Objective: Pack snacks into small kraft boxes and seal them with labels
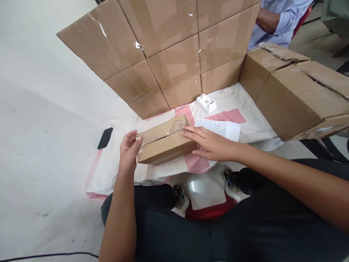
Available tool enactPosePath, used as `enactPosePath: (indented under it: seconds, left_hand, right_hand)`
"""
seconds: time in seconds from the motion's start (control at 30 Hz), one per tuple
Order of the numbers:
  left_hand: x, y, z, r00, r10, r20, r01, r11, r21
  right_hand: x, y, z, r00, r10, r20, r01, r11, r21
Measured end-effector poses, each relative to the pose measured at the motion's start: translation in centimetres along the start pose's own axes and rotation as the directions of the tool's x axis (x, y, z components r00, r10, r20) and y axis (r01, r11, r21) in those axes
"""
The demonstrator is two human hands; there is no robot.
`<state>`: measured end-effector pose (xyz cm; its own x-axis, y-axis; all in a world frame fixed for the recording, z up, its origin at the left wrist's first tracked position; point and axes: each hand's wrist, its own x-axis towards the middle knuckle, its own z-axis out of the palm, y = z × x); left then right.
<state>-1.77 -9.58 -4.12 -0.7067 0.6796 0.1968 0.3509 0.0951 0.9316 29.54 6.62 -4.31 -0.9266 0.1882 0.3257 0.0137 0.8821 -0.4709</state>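
A long, low cardboard box lies on the cloth-covered table, with a dark seam along its top and a dark printed pattern near its right end. My left hand grips the box's left end, thumb on the top edge and fingers around the far corner. Resting on the right end is my right hand, its fingers stretched out and touching the top. Partly behind that hand lies a white sheet printed with rows of small outlined boxes. A small white plastic device stands just beyond the sheet.
Taped cardboard boxes form a tall wall at the back, and more boxes stand at the right. A black phone-like object lies at the left edge. Another person's sleeve shows at the upper right.
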Motion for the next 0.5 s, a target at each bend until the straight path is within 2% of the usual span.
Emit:
enactPosePath:
  seconds: [0.1, 0.17, 0.2, 0.27, 0.33, 0.37, 0.4, 0.43, 0.5]
  left_hand:
    - [0.4, -0.7, -0.1, 0.999, 0.013, -0.046, -0.012, 1.000, 0.027]
    - [0.7, -0.8, -0.3, 0.997, -0.001, -0.080, 0.004, 0.999, 0.034]
    - [0.8, -0.8, -0.4, 0.995, -0.008, -0.098, 0.012, 0.999, 0.037]
    - [0.8, -0.4, -0.6, 0.984, 0.003, -0.177, 0.005, 0.999, 0.049]
    - [0.5, 0.4, -0.9, 0.939, 0.094, -0.330, -0.074, 0.995, 0.073]
    - [0.2, 0.8, -1.1, 0.916, 0.161, -0.367, -0.132, 0.986, 0.105]
    - [-0.3, 1.3, -1.3, 0.909, 0.232, -0.348, -0.191, 0.970, 0.148]
    - [-0.9, 1.7, -1.4, 0.920, 0.292, -0.263, -0.246, 0.950, 0.194]
    - [-2.4, 2.2, -1.4, 0.941, 0.337, 0.036, -0.334, 0.906, 0.259]
  right_hand:
    - [-0.2, 1.4, -0.7, 0.985, 0.106, -0.134, -0.106, 0.994, 0.006]
    - [-0.7, 3.3, -1.3, 0.929, 0.279, -0.241, -0.292, 0.956, -0.019]
    - [-1.0, 4.4, -1.6, 0.888, 0.385, -0.250, -0.409, 0.911, -0.049]
    - [-2.0, 6.4, -1.8, 0.791, 0.584, -0.182, -0.610, 0.776, -0.159]
    - [-3.1, 7.7, -1.6, 0.716, 0.691, -0.103, -0.684, 0.664, -0.300]
    - [-3.5, 7.9, -1.4, 0.705, 0.704, -0.088, -0.683, 0.640, -0.354]
    - [-3.9, 7.9, -1.2, 0.709, 0.700, -0.084, -0.670, 0.632, -0.390]
    - [-4.2, 7.8, -1.0, 0.720, 0.689, -0.084, -0.655, 0.634, -0.411]
    - [-4.6, 7.2, -0.9, 0.727, 0.680, -0.094, -0.654, 0.645, -0.395]
